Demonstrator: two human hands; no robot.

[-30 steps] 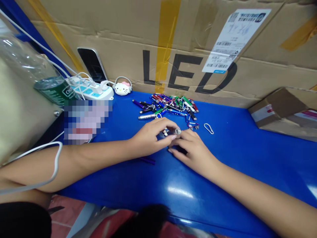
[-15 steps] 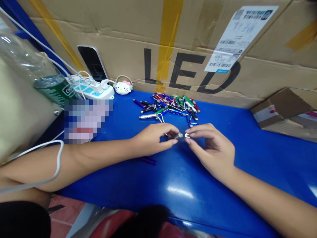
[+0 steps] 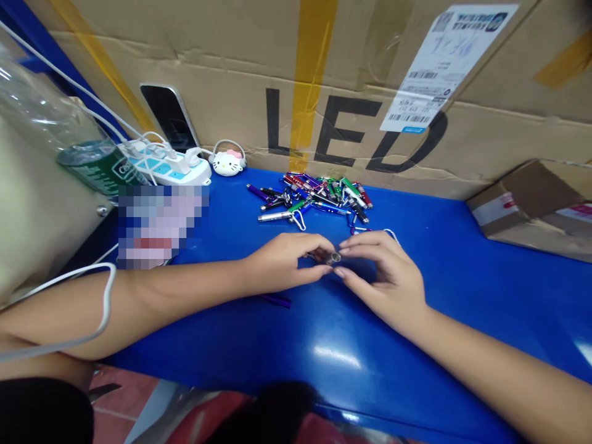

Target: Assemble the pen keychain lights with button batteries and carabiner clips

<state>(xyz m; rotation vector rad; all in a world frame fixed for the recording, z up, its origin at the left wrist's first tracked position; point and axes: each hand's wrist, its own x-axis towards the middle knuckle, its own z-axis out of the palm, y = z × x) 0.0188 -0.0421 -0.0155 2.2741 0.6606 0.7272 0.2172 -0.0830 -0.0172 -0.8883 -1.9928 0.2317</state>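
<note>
Both forearms lie low across the blue bench (image 3: 462, 290), elbows out. The left hand (image 3: 280, 262) pinches a small metal cylinder (image 3: 333, 258) in its fingertips, and the right hand (image 3: 383, 277) curves in, narrowly closed on the same piece (mostly hidden by fingers), just below a heap of keychain lights (image 3: 319, 197).

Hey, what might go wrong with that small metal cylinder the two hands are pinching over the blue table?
The small metal cylinder sits only at the fingertips of the left hand and right hand, so it might slip and roll away across the glossy blue tabletop. The thin white cable lying over the left forearm might also catch and tug the white power strip.
</note>
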